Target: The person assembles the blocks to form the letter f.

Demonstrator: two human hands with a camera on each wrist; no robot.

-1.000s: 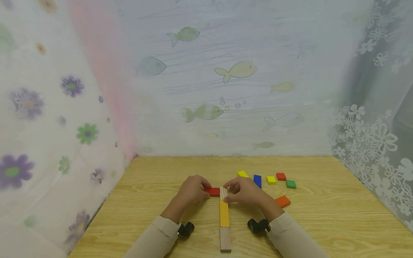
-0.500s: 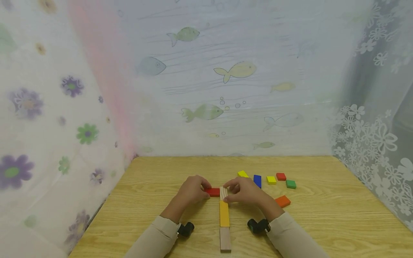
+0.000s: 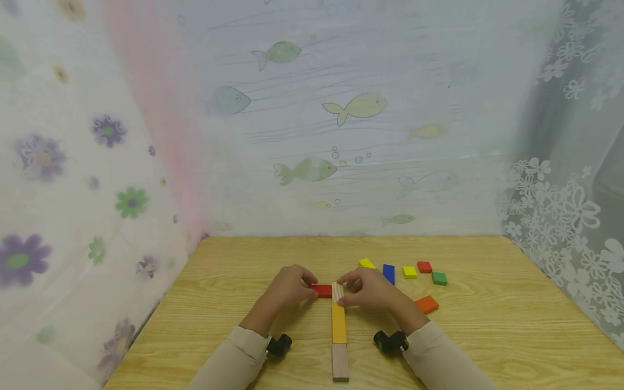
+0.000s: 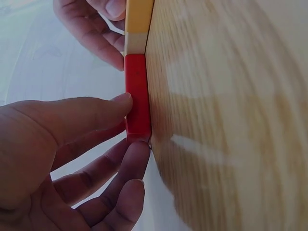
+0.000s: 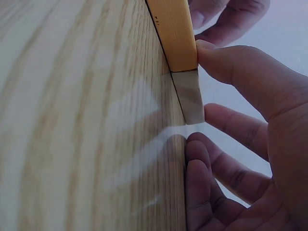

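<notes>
My left hand (image 3: 291, 287) pinches the red block (image 3: 323, 291) between thumb and fingers; the left wrist view shows the thumb on one long side of that red block (image 4: 137, 91). The red block lies flat, its right end against a pale wood block (image 3: 337, 292). My right hand (image 3: 371, 290) holds the pale block, thumb at its near end and index finger at its far end, as the right wrist view shows. A yellow-orange block (image 3: 338, 323) continues the line towards me, touching the pale one. Nearest me comes a greyish-brown wood block (image 3: 340, 362).
Loose blocks lie beyond and right of my right hand: yellow (image 3: 366, 263), blue (image 3: 388, 273), small yellow (image 3: 409, 272), small red (image 3: 424, 267) and green (image 3: 440, 278). An orange block (image 3: 427, 304) sits beside the right wrist. Patterned curtains stand behind the wooden table (image 3: 234, 254).
</notes>
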